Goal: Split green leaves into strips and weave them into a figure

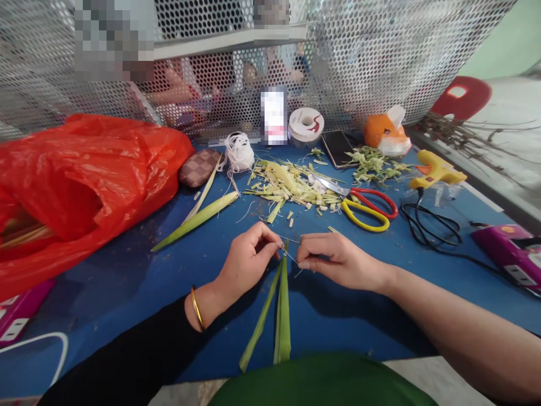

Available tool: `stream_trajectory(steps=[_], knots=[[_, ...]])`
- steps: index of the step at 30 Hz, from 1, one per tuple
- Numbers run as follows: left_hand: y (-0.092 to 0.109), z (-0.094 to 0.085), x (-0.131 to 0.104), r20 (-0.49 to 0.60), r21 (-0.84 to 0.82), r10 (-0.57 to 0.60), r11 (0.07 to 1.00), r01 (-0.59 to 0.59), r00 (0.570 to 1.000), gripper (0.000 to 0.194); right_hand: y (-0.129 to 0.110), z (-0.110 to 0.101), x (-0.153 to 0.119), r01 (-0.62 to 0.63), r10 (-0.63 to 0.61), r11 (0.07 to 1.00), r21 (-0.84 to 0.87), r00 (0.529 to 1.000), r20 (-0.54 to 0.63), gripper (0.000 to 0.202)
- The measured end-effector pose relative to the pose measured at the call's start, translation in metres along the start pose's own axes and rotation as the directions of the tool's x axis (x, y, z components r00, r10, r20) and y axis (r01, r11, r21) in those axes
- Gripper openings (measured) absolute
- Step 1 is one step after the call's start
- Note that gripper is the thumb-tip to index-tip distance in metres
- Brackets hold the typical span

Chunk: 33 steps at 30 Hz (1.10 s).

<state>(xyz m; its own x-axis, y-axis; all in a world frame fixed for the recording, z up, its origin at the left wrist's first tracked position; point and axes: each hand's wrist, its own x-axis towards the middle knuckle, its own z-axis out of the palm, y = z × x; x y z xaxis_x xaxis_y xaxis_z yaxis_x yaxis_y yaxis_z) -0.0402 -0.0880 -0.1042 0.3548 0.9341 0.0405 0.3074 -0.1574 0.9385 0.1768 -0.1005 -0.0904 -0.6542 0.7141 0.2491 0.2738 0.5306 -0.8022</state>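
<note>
My left hand [250,255] pinches a thin white string beside the narrow top of some long green leaves [284,316]. On the other side of the leaves, my right hand [327,256] has its fingers closed on the same string, which runs between both hands and crosses at the leaf tip. The leaves spread downward toward the table's front edge. A further green leaf bundle [196,220], tied with white string at its upper end, lies to the left. Beyond my hands are leaf scraps [283,180] and scissors [367,210] with one red and one yellow handle.
A ball of white string [239,152], a ribbon spool [306,125], a lit phone and a dark phone [338,149] stand or lie at the back. Right are a yellow glue gun [437,171] and a purple power strip [507,251]; left, a red plastic bag [139,163].
</note>
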Motion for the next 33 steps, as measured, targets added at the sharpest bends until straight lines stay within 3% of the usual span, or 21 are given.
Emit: stream_trajectory(steps=[6,14,23,26,29,33], knots=[[0.002,0.002,-0.001,0.01,-0.08,-0.069,0.994,0.07,0.998,0.01,-0.002,0.002,0.001,0.099,-0.097,0.995,0.023,0.993,-0.066,0.016],[0.009,0.004,0.001,-0.012,-0.159,-0.16,0.975,0.156,0.987,0.011,-0.001,0.002,0.0,0.081,-0.083,0.991,0.104,0.997,0.01,0.017],[0.011,0.004,0.002,0.021,-0.352,-0.268,0.9,0.258,0.963,0.014,-0.001,0.001,-0.001,0.073,-0.075,0.997,0.022,0.991,0.109,0.021],[0.01,0.005,0.002,0.003,-0.332,-0.286,0.903,0.271,0.958,0.014,-0.004,0.001,0.0,0.106,-0.107,0.994,0.024,0.994,0.032,0.018],[0.009,0.005,0.002,-0.009,-0.318,-0.293,0.908,0.275,0.956,0.013,-0.004,0.005,0.0,0.103,-0.099,0.969,0.224,0.995,-0.028,0.015],[0.011,0.005,0.001,-0.016,-0.34,-0.267,0.908,0.246,0.963,0.011,0.001,0.013,0.0,-0.081,0.059,0.854,0.514,0.997,0.059,0.02]])
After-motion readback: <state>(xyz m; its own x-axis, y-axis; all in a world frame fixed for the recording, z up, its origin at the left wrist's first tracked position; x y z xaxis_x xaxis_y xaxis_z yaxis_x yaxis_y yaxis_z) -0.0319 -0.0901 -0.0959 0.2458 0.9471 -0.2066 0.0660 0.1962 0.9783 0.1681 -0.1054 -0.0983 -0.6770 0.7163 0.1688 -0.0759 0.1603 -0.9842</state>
